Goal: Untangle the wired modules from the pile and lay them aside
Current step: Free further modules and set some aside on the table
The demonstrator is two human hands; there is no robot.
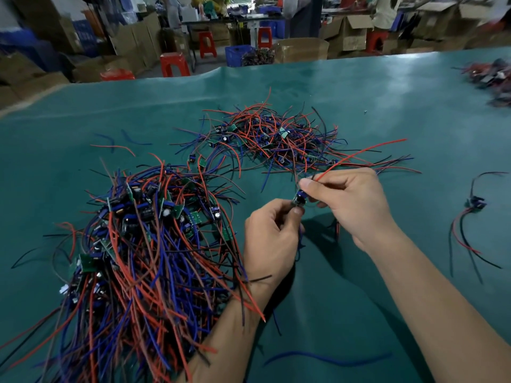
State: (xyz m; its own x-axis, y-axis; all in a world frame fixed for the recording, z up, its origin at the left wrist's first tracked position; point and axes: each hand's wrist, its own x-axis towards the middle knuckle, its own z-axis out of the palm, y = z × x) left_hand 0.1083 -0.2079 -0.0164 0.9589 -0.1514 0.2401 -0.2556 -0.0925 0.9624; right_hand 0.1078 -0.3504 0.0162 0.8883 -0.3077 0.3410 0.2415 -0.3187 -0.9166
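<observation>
Two bare hands work above a green table cover [387, 313]. Nearest lies one loose blue wire [326, 358] on the cover by the right forearm. To the left, a large pile [143, 244] of wired modules, red, blue and black leads heaped thickly, overlaps the left forearm. The left hand [269, 239] has its fingers curled, thumb and forefinger pinching a small module [299, 200] from below. The right hand [351, 201] has its fingers curled too, pinching a red lead [359, 154] just above the module; the lead runs up and to the right. The module is held clear of the cover, between the two hands. To the right, well apart, a small bundle [470, 217] of modules lies on its own. Beyond the hands, a second, looser pile [276, 136] spreads over the cover. At the far right edge, a blurred heap [492, 78]. Past the table: red stools [175, 64], cardboard boxes [301, 49], a blue crate [237, 55].
</observation>
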